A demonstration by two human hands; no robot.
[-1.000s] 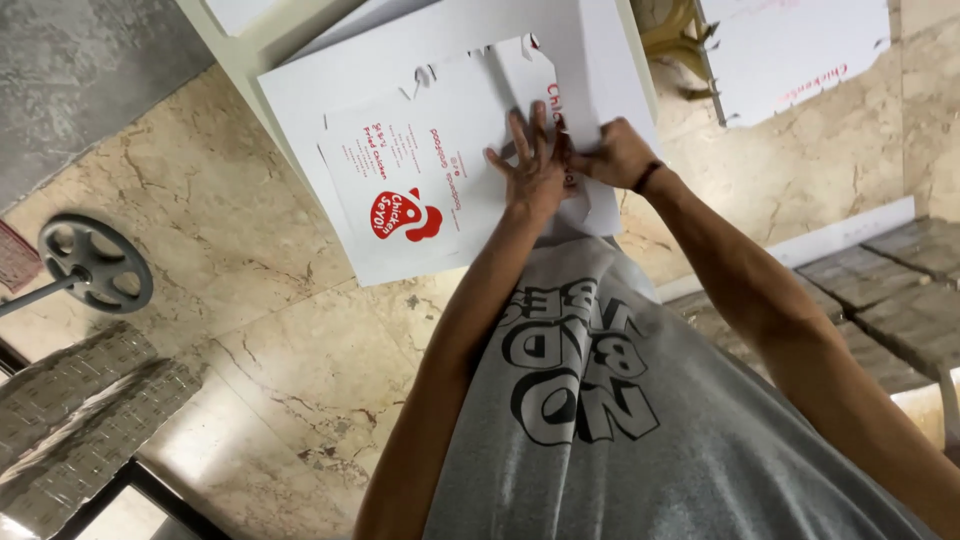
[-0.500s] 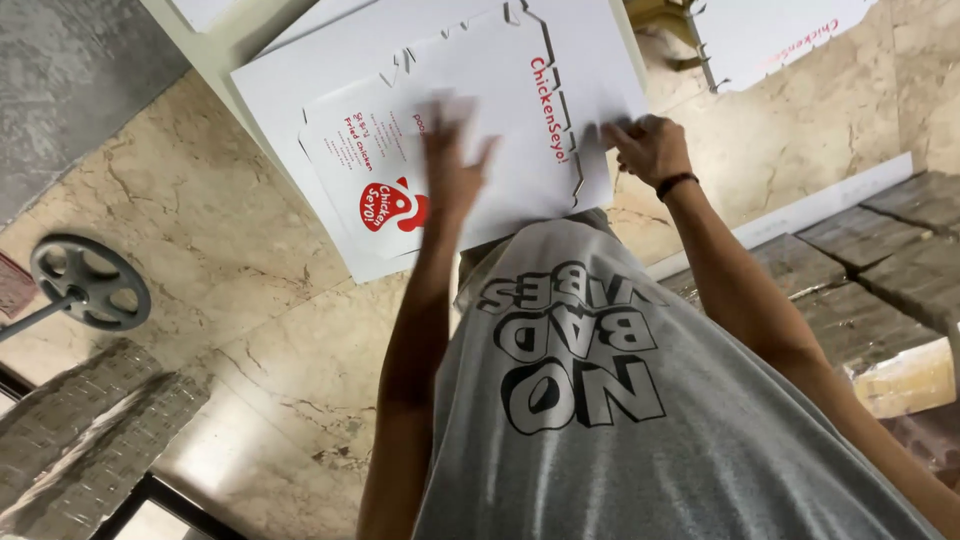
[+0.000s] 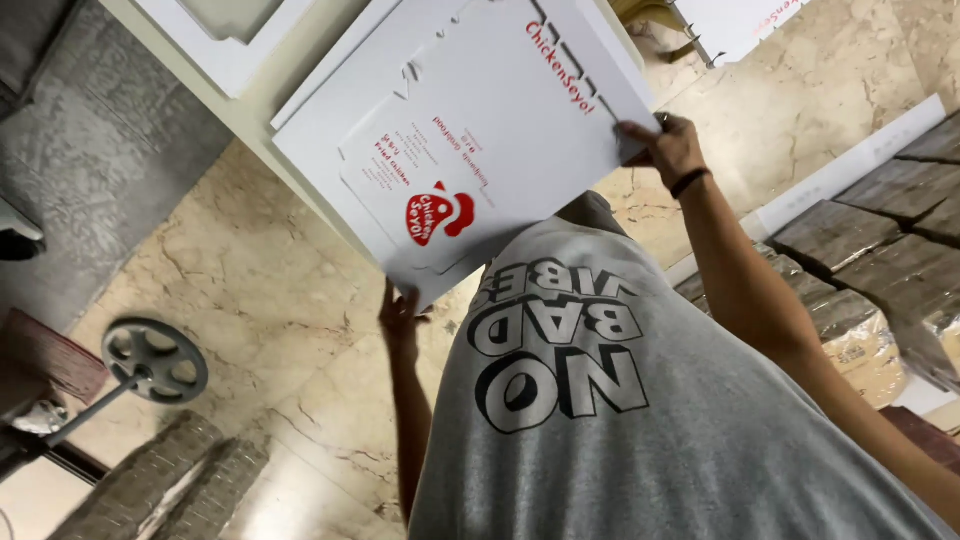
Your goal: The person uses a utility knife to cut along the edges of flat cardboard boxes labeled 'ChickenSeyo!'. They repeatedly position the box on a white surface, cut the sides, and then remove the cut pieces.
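Fingers of your right hand (image 3: 672, 148) pinch the flat white cardboard box blank (image 3: 470, 140) at its edge, while your left hand (image 3: 400, 318) grips its lower corner from beneath.

Single head camera, looking steeply down over torso, close; framing apparently tilted.

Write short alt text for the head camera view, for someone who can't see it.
Seen from above, a person in a grey printed T-shirt holds a flat white die-cut cardboard sheet, left hand under its near edge, right hand gripping its side, over a marble floor.
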